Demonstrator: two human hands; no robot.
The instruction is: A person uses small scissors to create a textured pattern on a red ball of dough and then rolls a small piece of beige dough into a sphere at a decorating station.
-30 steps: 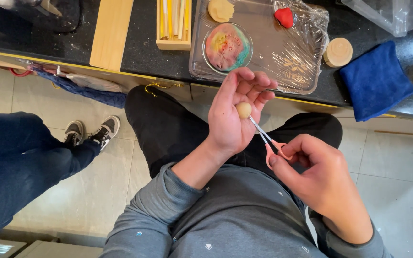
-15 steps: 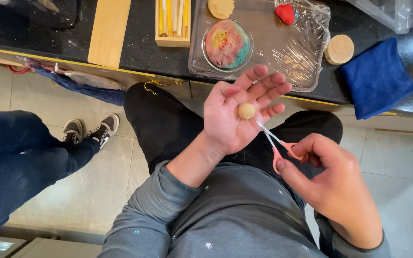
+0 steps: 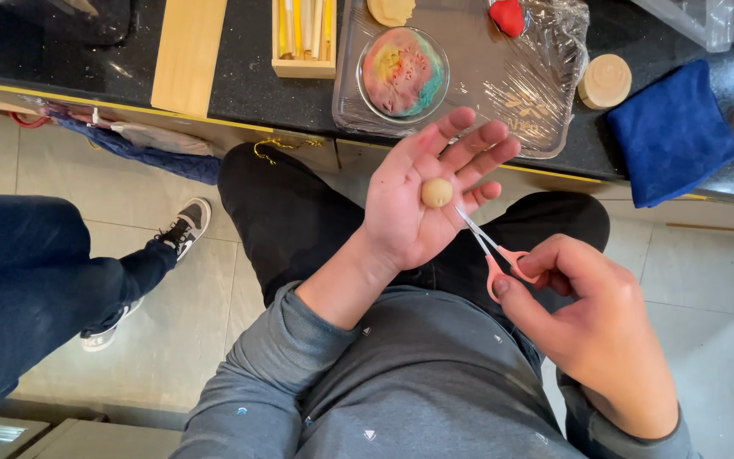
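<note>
Pale tiled floor [image 3: 172, 340] is seen below; dark speckled countertop [image 3: 239, 81] w/ yellow edge strip [image 3: 87, 93] is lit evenly.

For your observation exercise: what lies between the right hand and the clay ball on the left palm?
In the head view, small scissors span from right hand toward clay ball on left hand.

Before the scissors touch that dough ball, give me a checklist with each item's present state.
1. Dough ball resting on the open palm of the left hand: ok.
2. Left fingers spread flat, not curled over the ball: ok.
3. Small pink-handled scissors gripped in the right hand: ok.
4. Blades closed, tip pointing at the ball: ok.
5. Tip clear of the little finger: not ok, it lies right beside it.
6. Whether the tip touches the palm: cannot tell.
</note>
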